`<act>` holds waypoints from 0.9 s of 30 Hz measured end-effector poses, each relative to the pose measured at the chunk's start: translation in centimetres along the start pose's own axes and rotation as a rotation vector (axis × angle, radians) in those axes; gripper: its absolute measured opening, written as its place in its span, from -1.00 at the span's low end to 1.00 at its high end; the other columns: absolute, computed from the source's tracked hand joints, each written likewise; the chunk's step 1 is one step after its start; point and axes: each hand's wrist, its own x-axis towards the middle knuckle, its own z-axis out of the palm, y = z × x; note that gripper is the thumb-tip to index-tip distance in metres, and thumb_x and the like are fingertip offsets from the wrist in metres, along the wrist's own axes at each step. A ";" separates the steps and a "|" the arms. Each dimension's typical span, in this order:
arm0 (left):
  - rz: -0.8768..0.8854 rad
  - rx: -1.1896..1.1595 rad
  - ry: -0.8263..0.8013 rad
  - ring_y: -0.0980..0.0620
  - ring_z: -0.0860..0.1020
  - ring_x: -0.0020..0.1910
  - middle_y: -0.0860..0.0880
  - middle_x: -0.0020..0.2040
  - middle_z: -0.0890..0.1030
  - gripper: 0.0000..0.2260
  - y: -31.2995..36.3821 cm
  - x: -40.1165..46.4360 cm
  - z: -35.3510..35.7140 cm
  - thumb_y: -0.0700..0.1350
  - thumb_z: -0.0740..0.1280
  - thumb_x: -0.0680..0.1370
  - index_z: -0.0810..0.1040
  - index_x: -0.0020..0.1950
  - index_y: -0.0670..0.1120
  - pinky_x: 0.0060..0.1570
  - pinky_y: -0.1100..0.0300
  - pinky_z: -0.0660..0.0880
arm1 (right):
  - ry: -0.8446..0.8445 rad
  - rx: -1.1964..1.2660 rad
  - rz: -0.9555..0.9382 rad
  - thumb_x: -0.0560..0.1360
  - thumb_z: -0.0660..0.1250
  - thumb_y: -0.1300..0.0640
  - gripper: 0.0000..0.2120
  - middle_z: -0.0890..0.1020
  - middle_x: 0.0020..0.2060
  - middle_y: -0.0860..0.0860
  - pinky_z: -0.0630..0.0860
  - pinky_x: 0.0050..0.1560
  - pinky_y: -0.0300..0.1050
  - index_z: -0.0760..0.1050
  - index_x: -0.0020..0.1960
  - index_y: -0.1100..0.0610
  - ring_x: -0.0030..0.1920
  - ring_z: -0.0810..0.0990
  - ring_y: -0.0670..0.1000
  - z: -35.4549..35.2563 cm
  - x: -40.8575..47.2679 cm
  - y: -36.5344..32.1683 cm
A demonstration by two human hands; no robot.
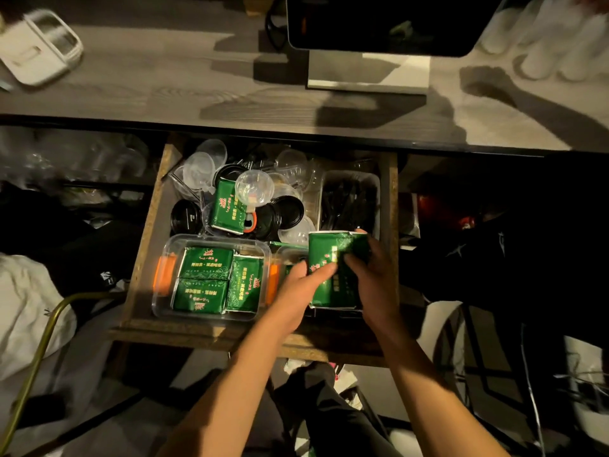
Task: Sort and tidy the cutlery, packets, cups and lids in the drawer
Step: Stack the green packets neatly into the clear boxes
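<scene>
packet-sorting step judged in hand: a green packet (333, 268) is held over the front right corner of the drawer (148, 225), pinched by the left hand (298, 291) at its left edge and gripped by the right hand (369, 275) with fingers curled over its right side. three like packets are already laid flat in the clear container (211, 278) at the drawer's front left, orange clips on both its ends. one more loose packet (227, 207) is left tilted on the heap of black lids (186, 216) and clear cups (253, 188) toward the back edge. black cutlery is seen in a clear tray (349, 202) at the back right. next move is judged to call for carrying the held packet leftward and setting it down in the container, where little open room is left; stacking on top may be needed. a second container seems to lie under the hands, mostly hidden. room is tight: drawer walls close on both sides, the countertop (164, 94) overhanging the back edge, the heap just behind the hands.
</scene>
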 end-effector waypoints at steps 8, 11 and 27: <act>0.055 -0.103 0.110 0.05 0.62 0.09 0.01 0.07 0.68 -0.81 0.5 -1.4 1.1 -0.15 0.40 0.57 0.54 0.17 -0.05 -0.05 0.24 0.50 | 0.015 -0.318 0.058 0.54 0.19 -0.22 -0.44 0.49 0.37 0.03 0.37 0.40 0.07 0.36 0.46 0.02 0.36 0.46 0.05 -0.3 -0.2 -0.4; -0.009 -0.070 0.090 -0.03 0.39 0.44 -0.04 0.48 0.41 -0.36 -0.1 -1.1 1.5 0.16 0.38 0.54 0.31 0.51 -0.09 0.37 0.05 0.34 | -0.081 -0.237 0.149 0.67 0.11 -0.05 -0.56 0.41 0.44 0.05 0.23 0.48 -0.03 0.33 0.48 0.11 0.46 0.34 0.05 -0.1 -1.0 -0.1; -0.103 -0.215 0.243 0.02 0.63 0.03 -0.09 0.14 0.66 -0.68 -2.3 0.2 -1.8 -0.28 0.37 0.55 0.50 0.30 -0.12 -0.02 0.10 0.55 | 0.021 -0.273 0.198 0.60 0.30 0.20 -0.80 0.60 0.14 0.08 0.35 0.36 0.10 0.57 0.19 0.17 0.21 0.54 0.08 -1.4 1.8 7.2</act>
